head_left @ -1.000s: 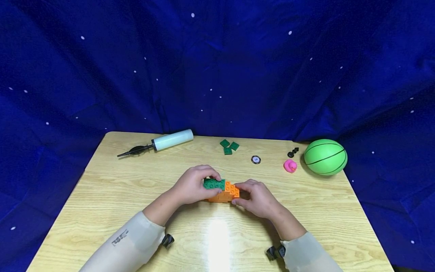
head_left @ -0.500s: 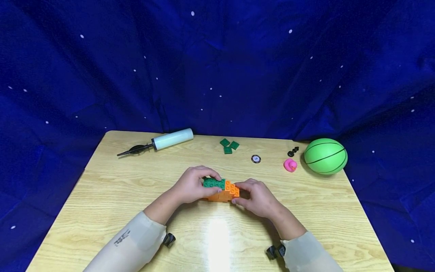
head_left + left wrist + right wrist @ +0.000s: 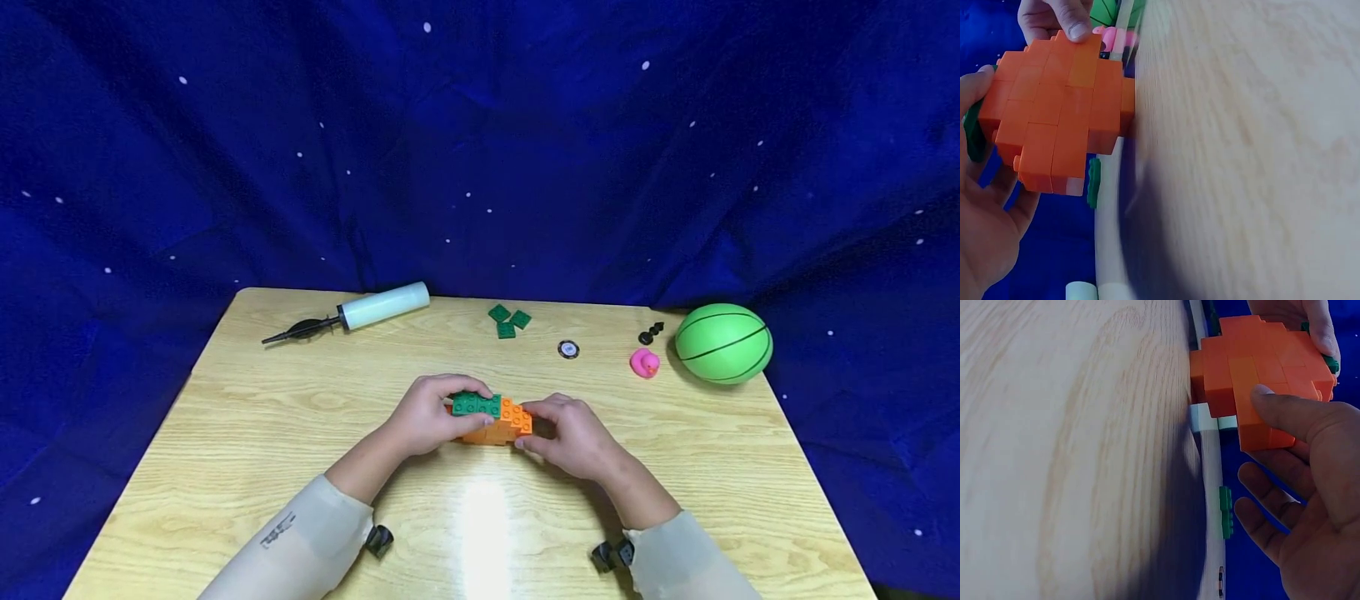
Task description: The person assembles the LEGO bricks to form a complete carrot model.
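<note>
An orange block build (image 3: 495, 432) made of stacked toy bricks stands on the table between both hands, its side stepped in the wrist views (image 3: 1054, 106). Green studded bricks (image 3: 477, 406) cover its top left part. My left hand (image 3: 432, 417) grips the green top, thumb on the near side and fingers on the far side. At the right end my right hand (image 3: 572, 439) pinches an orange brick (image 3: 1249, 419) of the build between thumb and index finger; its other fingers are loosely bent. The left palm hides the build's left end in the head view.
Several small green plates (image 3: 507, 330) lie behind the build. A hand pump (image 3: 385, 307) is at the back left. To the right are a poker chip (image 3: 568, 349), a pink rubber duck (image 3: 645, 363), a small black piece (image 3: 651, 334) and a green ball (image 3: 723, 343). A blue curtain (image 3: 480, 150) hangs behind.
Both hands keep their hold on the build. The whole head view has shifted by a few pixels; otherwise hardly anything differs.
</note>
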{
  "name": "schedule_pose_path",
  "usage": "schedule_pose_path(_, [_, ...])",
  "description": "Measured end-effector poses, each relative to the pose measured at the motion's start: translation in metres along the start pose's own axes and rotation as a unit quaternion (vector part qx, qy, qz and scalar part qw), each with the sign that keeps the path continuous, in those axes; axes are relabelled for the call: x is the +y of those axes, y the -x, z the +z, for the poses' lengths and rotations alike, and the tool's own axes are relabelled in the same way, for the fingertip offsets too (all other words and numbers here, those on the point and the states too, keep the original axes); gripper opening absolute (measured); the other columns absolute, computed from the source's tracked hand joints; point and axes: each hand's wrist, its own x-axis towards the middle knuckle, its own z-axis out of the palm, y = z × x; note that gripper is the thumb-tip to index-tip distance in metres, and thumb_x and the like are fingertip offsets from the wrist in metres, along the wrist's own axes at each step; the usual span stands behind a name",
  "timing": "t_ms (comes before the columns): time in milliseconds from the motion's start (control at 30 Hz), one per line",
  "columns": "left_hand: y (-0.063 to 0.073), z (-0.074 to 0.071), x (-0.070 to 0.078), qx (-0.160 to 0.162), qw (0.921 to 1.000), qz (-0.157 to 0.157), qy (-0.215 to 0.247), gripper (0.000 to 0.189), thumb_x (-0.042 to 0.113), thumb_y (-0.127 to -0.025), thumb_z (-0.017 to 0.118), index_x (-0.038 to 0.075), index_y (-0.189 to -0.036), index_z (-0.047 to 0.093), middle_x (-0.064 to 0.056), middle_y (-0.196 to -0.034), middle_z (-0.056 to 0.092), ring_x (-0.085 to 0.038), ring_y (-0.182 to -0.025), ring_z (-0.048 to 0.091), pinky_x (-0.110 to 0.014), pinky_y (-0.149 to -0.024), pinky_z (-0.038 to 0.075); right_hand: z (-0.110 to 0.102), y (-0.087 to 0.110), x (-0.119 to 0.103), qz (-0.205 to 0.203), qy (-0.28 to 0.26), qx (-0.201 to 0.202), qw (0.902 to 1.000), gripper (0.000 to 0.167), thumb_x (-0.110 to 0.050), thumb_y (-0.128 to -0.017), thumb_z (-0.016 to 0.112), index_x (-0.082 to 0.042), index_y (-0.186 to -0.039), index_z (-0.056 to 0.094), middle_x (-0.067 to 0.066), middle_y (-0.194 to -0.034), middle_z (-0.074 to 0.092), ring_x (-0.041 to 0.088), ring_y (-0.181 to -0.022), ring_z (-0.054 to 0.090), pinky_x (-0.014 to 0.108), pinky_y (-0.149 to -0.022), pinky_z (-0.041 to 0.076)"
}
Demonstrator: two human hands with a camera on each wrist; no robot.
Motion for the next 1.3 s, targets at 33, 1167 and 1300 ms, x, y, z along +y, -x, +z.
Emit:
schedule_pose_path(33, [0.001, 0.0, -0.001, -0.001, 1.0, -0.002, 0.002, 0.029, 0.029, -0.086, 0.088, 0.03, -0.112, 0.076, 0.012, -0.116, 0.074, -0.011, -0.1, 0.068, -0.041, -0.085, 0.058, 0.0, 0.0, 0.0, -0.001, 0.0, 0.001, 1.0, 0.048, -0.028, -0.085, 0.088, -0.005, -0.124, 0.074, 0.002, -0.111, 0.076, 0.017, -0.102, 0.068, 0.041, -0.093, 0.056])
schedule_pose_path(1167, [0.023, -0.01, -0.033, -0.046, 0.9951, -0.07, -0.053, 0.027, 0.024, -0.084, 0.089, 0.02, -0.105, 0.074, 0.009, -0.098, 0.07, -0.009, -0.082, 0.061, -0.028, -0.072, 0.054, -0.03, -0.023, 0.018, 0.011, -0.07, -0.093, 0.9931, 0.044, -0.004, -0.091, 0.076, -0.008, -0.135, 0.068, 0.003, -0.126, 0.073, 0.026, -0.118, 0.067, 0.045, -0.098, 0.056])
schedule_pose_path(1300, [0.023, -0.008, -0.034, -0.045, 0.9955, -0.063, -0.055, 0.031, 0.023, -0.084, 0.089, 0.018, -0.111, 0.075, 0.009, -0.105, 0.071, -0.009, -0.089, 0.064, -0.029, -0.079, 0.056, -0.029, -0.036, 0.022, 0.022, -0.076, -0.055, 0.9953, 0.038, -0.009, -0.094, 0.075, -0.004, -0.132, 0.07, 0.005, -0.122, 0.074, 0.03, -0.115, 0.068, 0.044, -0.094, 0.057])
